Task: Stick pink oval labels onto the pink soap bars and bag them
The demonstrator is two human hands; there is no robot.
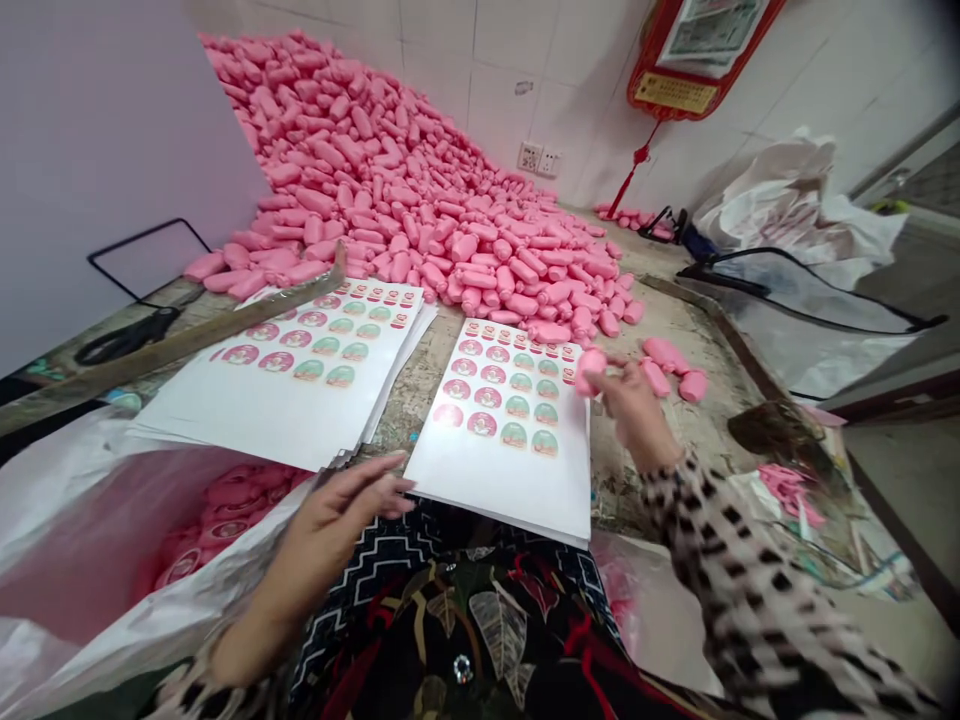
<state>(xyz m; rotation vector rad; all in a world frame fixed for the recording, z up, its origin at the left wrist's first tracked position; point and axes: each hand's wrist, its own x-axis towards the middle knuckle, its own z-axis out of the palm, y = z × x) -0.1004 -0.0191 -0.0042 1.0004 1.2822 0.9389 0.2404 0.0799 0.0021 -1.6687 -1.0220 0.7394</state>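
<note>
My right hand [639, 412] pinches a small pink oblong piece [590, 371] between thumb and fingers, over the right edge of a sticker sheet [495, 480]. Pink and green round-topped labels are printed in rows on that sheet, with small red ones along its top. At the sheet's lower left corner is my left hand [334, 530], its fingers stretched out and nothing visible in them. Several loose pink pieces [664, 355] lie just beyond my right hand. To the left, a thicker stack of sticker sheets [262, 415] rests on the table.
A large heap of pink pieces [390, 170] leans against the tiled wall. A wooden strip [187, 345] crosses the left stack, near black scissors [127, 335]. An open white bag [97, 510] holding labelled pink pieces hangs at lower left. Clear plastic bags [795, 310] stand at right.
</note>
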